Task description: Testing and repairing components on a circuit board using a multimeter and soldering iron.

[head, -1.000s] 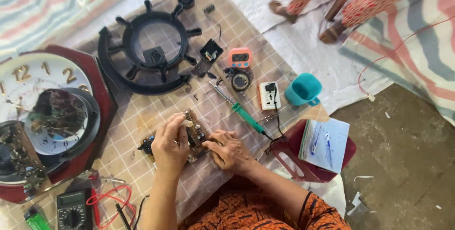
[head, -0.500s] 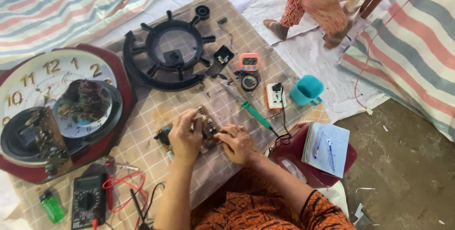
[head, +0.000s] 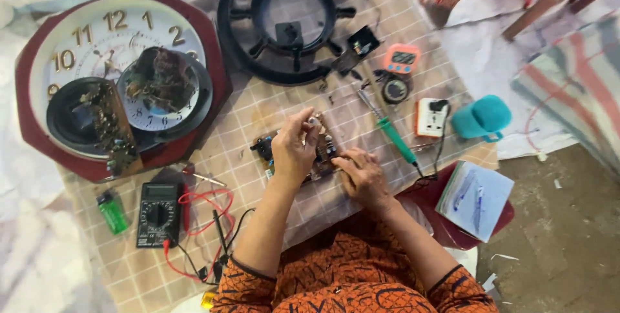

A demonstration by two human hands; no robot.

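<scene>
A brown circuit board [head: 323, 151] with small parts lies on the checked cloth [head: 258, 119] in front of me. My left hand [head: 294, 148] rests over its left half, thumb and forefinger pinched on a small pale part at the board's top edge. My right hand [head: 363, 174] presses down on the board's lower right corner, fingers bent. A green-handled soldering iron [head: 394, 139] lies just to the right of the board.
A large wall clock [head: 97, 48] with loose speaker parts on it lies at the left. A black round frame [head: 284, 26], an orange timer [head: 402, 58], a socket [head: 431, 116], a teal cup [head: 481, 118], a multimeter [head: 158, 213], a green lighter [head: 113, 211] and a notebook [head: 475, 197] surround me.
The view has shifted, so the clock and tools show more at the left. My left hand has lifted its fingertips to the board's top edge; my right hand stays on the board.
</scene>
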